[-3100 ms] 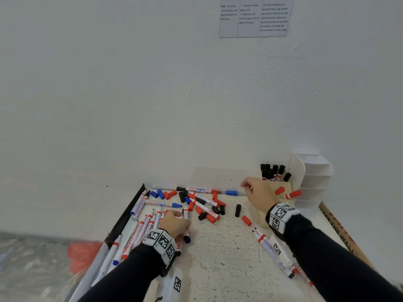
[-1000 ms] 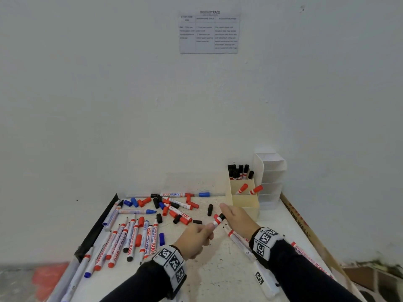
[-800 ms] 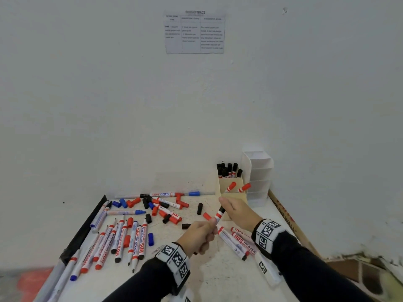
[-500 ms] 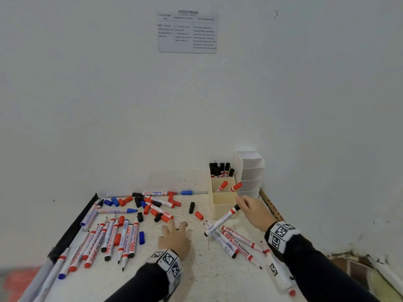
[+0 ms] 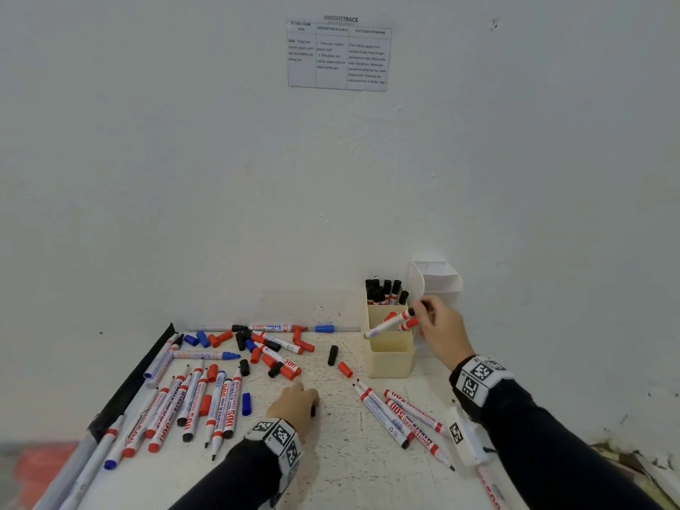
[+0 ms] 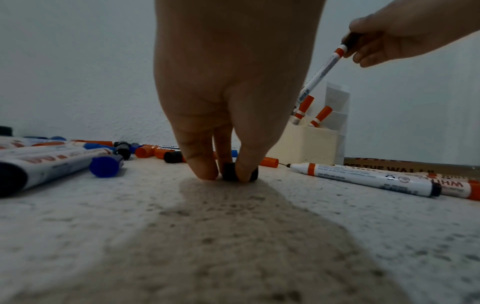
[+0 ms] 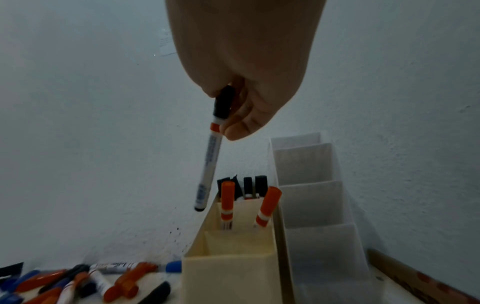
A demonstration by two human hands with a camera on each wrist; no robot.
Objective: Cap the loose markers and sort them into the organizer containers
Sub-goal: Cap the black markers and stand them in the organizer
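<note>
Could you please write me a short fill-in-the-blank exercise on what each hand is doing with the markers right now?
1. The right hand holds a marker by its ____ cap, above the cream organizer.
2. The left hand pinches a loose ____ cap on the table.
3. The organizer's middle compartment holds two markers with ____ caps.

Missing words: black; black; red
</note>
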